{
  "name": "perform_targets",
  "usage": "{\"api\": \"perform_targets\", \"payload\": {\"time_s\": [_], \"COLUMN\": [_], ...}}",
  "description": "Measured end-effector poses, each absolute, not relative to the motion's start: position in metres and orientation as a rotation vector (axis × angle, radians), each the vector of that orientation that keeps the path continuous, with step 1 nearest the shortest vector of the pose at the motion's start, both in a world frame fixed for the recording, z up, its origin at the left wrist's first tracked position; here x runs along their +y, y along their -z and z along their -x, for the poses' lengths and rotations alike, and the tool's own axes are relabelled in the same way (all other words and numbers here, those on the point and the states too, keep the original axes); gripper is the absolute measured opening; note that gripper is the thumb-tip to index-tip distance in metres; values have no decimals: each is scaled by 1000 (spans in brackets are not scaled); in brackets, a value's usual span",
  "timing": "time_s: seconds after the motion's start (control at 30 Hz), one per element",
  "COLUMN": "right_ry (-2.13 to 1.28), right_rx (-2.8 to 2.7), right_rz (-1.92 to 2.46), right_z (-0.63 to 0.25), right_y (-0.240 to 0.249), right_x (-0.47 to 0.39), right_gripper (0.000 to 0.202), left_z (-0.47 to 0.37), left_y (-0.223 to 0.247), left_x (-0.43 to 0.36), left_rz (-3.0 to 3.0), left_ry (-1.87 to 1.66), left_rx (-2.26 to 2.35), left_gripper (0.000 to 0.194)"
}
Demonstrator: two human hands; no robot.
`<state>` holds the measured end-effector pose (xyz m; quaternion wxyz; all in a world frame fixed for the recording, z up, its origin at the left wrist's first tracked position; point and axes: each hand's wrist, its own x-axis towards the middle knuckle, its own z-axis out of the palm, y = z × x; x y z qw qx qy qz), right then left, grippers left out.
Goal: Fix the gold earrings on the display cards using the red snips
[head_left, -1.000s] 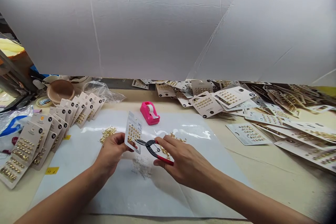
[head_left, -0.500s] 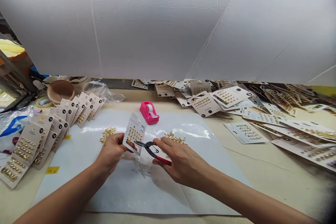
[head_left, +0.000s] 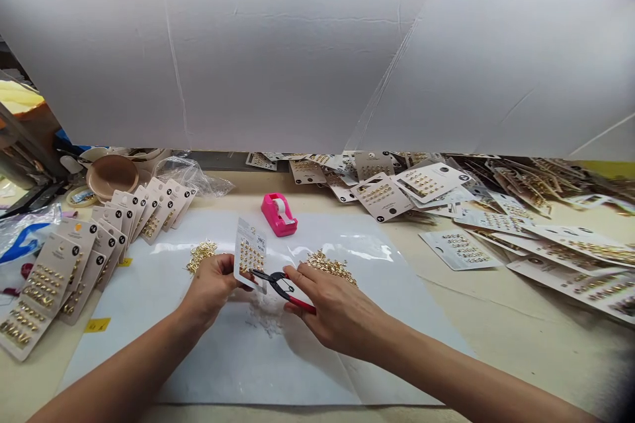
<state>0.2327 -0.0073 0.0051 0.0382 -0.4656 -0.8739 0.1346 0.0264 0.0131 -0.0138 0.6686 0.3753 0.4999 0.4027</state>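
1. Here, the left hand (head_left: 211, 285) grips an earring card (head_left: 250, 255) by its lower left edge, fingers curled shut on it and the thumb on the side nearest the camera; the card stands nearly upright, tilted a little, just above the white sheet (head_left: 198, 357) at the middle of the table.
2. The right hand (head_left: 331, 307) is closed around the red handles of a pair of pliers (head_left: 280, 285), fingers wrapped over the top handle. The black nose points toward nine o'clock and meets the card's lower right corner; whether the tips are pinching something there is too small to tell.
3. Directly under the card and pliers, at six o'clock from them, a scatter of tiny clear bits (head_left: 268, 317) lies on the sheet.
4. A heap of loose gold earrings (head_left: 331, 266) sits at one o'clock from the right hand, just beside its knuckles. A smaller gold heap (head_left: 200, 254) lies at eleven o'clock from the left hand, near it.
5. A pink tape dispenser (head_left: 279, 213) stands at twelve o'clock from the card, well apart from it.
6. At nine o'clock, a fanned row of filled cards (head_left: 74, 258) overlaps along the sheet's left edge; a brown bowl (head_left: 112, 175) and a crumpled clear bag (head_left: 191, 173) lie beyond at eleven o'clock.
7. From one to three o'clock, a loose pile of cards (head_left: 446, 198) spreads across the table (head_left: 496, 317) below a white paper screen (head_left: 317, 53).
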Motion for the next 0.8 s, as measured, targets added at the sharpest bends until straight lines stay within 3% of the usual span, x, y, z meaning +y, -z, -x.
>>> {"api": "perform_targets", "payload": {"time_s": [0.27, 0.37, 0.63, 0.8], "right_ry": [-324, -386, -29, -21], "right_rx": [-2631, -2494, -2158, -2232], "right_rz": [1459, 1502, 2298, 2402], "right_z": [-231, -246, -338, -362], "right_y": [-8, -15, 11, 37], "right_x": [-15, -10, 42, 62], "right_gripper": [53, 50, 60, 59], "left_z": [-25, -24, -21, -16], "left_y": [17, 16, 21, 17], "left_x": [14, 14, 17, 21], "left_rz": [-792, -736, -570, -487], "left_ry": [-908, -903, -939, -1150], "left_rx": [949, 863, 860, 870], "left_gripper": [9, 14, 21, 20]}}
